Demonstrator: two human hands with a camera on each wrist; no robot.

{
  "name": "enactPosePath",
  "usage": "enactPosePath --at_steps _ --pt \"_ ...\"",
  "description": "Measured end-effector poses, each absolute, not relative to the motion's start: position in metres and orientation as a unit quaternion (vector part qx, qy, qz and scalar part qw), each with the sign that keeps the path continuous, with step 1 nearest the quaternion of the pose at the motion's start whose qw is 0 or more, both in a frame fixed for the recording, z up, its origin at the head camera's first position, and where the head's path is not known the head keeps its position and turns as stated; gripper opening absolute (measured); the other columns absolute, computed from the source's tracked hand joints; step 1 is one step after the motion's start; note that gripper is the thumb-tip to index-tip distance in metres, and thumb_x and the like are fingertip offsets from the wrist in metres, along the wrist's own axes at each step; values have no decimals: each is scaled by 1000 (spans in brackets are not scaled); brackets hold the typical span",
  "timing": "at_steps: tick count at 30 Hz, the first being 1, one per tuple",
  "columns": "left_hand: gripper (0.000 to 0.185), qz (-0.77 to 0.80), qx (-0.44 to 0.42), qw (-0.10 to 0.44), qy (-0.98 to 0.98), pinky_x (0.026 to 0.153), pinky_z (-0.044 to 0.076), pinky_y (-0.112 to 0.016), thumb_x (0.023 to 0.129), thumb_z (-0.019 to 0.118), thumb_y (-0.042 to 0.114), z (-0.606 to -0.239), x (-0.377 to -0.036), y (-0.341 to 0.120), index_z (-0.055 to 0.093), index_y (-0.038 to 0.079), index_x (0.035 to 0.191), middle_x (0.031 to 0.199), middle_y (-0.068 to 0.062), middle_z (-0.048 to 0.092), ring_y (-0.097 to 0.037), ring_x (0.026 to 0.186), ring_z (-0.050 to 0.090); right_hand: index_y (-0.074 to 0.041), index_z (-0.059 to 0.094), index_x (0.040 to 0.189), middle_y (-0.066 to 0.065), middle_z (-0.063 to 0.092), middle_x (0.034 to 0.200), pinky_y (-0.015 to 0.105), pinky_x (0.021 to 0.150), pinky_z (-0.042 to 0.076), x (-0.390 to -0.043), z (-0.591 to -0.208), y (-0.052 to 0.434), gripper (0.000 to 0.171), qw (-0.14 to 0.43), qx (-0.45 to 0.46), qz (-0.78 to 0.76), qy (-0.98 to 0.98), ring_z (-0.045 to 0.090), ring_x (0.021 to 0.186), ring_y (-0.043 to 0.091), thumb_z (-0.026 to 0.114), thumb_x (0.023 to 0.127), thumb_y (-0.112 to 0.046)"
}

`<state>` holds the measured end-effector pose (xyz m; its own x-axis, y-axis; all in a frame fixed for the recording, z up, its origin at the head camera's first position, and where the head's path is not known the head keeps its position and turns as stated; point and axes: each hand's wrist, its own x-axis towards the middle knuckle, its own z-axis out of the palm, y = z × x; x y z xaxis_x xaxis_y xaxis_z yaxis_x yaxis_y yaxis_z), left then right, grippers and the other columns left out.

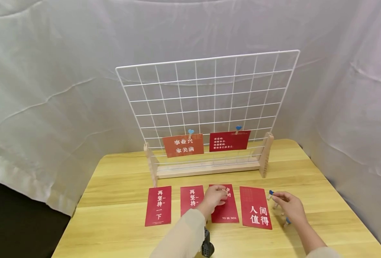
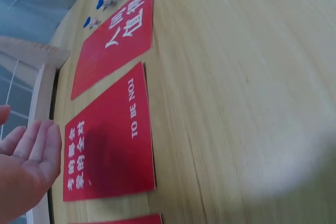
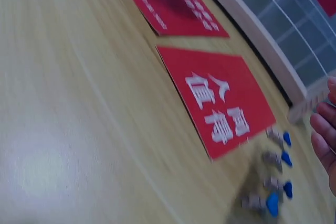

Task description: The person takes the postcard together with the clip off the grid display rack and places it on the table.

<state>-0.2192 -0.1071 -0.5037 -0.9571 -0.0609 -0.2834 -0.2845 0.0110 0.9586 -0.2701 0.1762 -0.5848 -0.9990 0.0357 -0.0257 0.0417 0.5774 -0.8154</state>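
My left hand (image 1: pixel 213 197) hovers over the far part of a red card (image 1: pixel 227 211) printed "TO BE NO.1". In the left wrist view its fingers (image 2: pixel 37 142) look loosely bent, with nothing held. Beside the rightmost red card (image 1: pixel 255 200), my right hand (image 1: pixel 290 207) hangs over several small wooden clothespins with blue heart tops, such as one clothespin (image 3: pixel 273 158) in the right wrist view. The right hand's fingers (image 3: pixel 324 124) are relaxed and apart from the clothespins, which lie in a row on the table. In the head view the hand partly hides them.
Two more red cards lie at the left, one red card (image 1: pixel 158 206) outermost and another red card (image 1: pixel 190 199) nearer. Behind stands a white wire grid (image 1: pixel 206 95) on a wooden base (image 1: pixel 206 170). Clothespins hold an orange card (image 1: pixel 180 148) and a red card (image 1: pixel 229 143) on it.
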Motion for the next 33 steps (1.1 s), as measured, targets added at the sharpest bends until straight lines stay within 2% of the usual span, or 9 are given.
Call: enactPosePath --at_steps 3,7,10,13,16,20,23,25,33 --pt "24 699 -122 73 701 66 50 -31 84 54 9 -503 -218 -118 55 -4 104 90 -10 57 -26 84 57 -12 57 107 6 57 101 29 67 46 -280 -599 162 53 6 11 -470 882 52 88 18 51 76 -55" --pt "25 714 -125 57 687 70 49 -34 84 53 6 -503 -218 -133 53 -7 105 93 -15 58 -30 86 56 -15 58 106 3 58 99 28 69 46 -286 -595 140 50 14 -10 -481 877 51 88 16 52 75 -55" --pt "27 720 -135 49 679 73 48 -37 84 53 6 -500 -219 -144 51 -8 107 95 -18 57 -32 88 56 -14 59 104 2 59 97 29 64 47 -278 -563 117 45 22 -30 -490 871 52 87 15 54 77 -50" --pt "29 723 -140 40 676 77 46 -39 84 52 7 -497 -219 -155 50 -8 109 99 -20 55 -34 92 53 -5 58 105 9 59 97 33 68 48 -260 -514 90 43 30 -55 -517 854 54 89 22 57 80 -40" --pt "30 727 -143 31 671 79 46 -38 84 52 7 -493 -218 -166 49 -7 110 104 -20 54 -35 96 51 3 56 103 14 59 95 35 73 47 -251 -484 69 40 27 -92 -541 835 55 88 26 58 82 -31" --pt "29 727 -147 19 670 78 46 -37 85 52 7 -489 -217 -181 49 -8 110 104 -21 54 -34 96 52 0 58 103 10 60 92 32 70 48 -260 -485 53 36 24 -133 -573 808 55 84 20 59 82 -29" --pt "28 726 -151 1 671 79 45 -38 84 51 6 -486 -219 -193 50 -9 108 102 -21 54 -35 95 52 -1 58 103 10 60 93 33 72 47 -265 -478 40 37 27 -141 -571 808 55 86 23 60 81 -31" --pt "28 727 -156 -10 668 81 44 -40 84 51 5 -484 -220 -201 49 -10 108 101 -23 54 -36 96 51 2 57 103 14 59 96 38 77 45 -262 -457 27 41 40 -126 -549 826 54 90 28 59 81 -32" --pt "27 725 -168 -31 667 84 41 -43 85 49 5 -470 -222 -228 49 -10 108 107 -24 51 -30 94 53 0 55 109 14 57 105 36 81 44 -280 -432 -4 32 64 -159 -552 816 53 96 26 57 83 -19"
